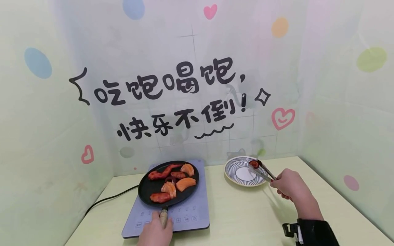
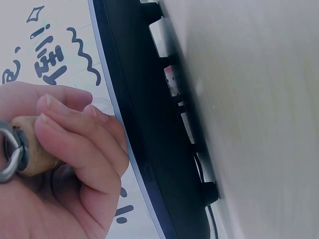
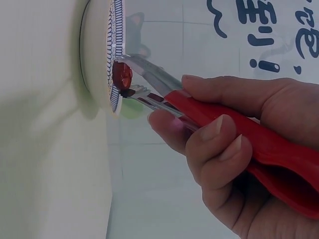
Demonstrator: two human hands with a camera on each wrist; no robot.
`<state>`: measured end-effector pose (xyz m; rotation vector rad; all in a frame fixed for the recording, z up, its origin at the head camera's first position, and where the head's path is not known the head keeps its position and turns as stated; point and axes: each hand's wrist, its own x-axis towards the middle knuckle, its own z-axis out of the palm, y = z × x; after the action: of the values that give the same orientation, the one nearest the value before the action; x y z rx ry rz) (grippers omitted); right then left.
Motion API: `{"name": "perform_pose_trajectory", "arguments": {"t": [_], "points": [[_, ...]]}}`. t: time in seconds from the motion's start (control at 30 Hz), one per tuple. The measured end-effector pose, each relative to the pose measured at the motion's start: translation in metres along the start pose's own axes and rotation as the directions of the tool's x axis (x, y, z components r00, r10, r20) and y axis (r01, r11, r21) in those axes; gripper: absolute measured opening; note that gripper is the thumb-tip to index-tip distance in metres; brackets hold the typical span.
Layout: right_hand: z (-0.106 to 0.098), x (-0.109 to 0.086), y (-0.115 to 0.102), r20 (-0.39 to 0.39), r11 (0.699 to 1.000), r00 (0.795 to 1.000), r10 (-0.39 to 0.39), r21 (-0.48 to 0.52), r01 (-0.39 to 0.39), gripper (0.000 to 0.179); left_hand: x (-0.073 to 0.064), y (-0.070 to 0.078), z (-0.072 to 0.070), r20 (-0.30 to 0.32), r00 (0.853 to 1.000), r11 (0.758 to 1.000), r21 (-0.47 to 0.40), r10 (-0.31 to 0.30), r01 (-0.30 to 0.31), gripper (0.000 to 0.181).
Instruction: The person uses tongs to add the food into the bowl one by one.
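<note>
My left hand [image 1: 155, 232] grips the wooden handle [image 2: 37, 144] of a black frying pan [image 1: 146, 189]. In the pan lie several pieces of food: orange salmon-like slices [image 1: 186, 184] and reddish-brown pieces [image 1: 160, 197], one of them long [image 1: 161, 173]. My right hand [image 1: 290, 188] holds red-handled metal tongs [image 3: 224, 124], with fingers and thumb round the handles. Between the tong tips is a small dark red piece of food [image 3: 122, 74]. It is over the right part of a white plate with a blue line pattern [image 1: 241, 175]; whether it touches the plate I cannot tell.
Under the pan is a lavender induction cooker [image 1: 187, 222] with touch keys along its front. A black cord [image 1: 114, 195] runs off to the left. The pale table [image 1: 234, 218] meets printed curtain-like walls [image 1: 191, 44] at the back and sides.
</note>
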<state>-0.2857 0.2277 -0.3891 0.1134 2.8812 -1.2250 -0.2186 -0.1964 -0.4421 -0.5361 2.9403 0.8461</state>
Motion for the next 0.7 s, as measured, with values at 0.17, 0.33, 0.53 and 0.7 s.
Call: {"name": "perform_pose_trajectory", "arguments": {"t": [0.17,0.33,0.53,0.7], "points": [[-0.002,-0.003,-0.005,-0.006,1.0,1.0,0.001,0.019,0.0,0.018,0.0,-0.001,0.001,-0.008,1.0,1.0,-0.007,0.005,-0.005,0.066],[-0.003,-0.006,-0.01,-0.014,0.999,1.0,-0.008,0.031,0.009,0.017,0.0,0.0,0.001,-0.004,1.0,1.0,-0.013,0.003,-0.003,0.066],[-0.006,-0.01,-0.016,-0.025,0.999,0.999,-0.032,0.011,0.033,0.018,0.0,-0.001,0.001,-0.006,1.0,1.0,-0.008,0.007,-0.007,0.065],[-0.008,-0.014,-0.023,-0.033,0.998,0.998,-0.057,0.002,0.057,0.018,0.0,-0.001,0.001,-0.006,1.0,1.0,-0.003,0.014,-0.014,0.066]]}}
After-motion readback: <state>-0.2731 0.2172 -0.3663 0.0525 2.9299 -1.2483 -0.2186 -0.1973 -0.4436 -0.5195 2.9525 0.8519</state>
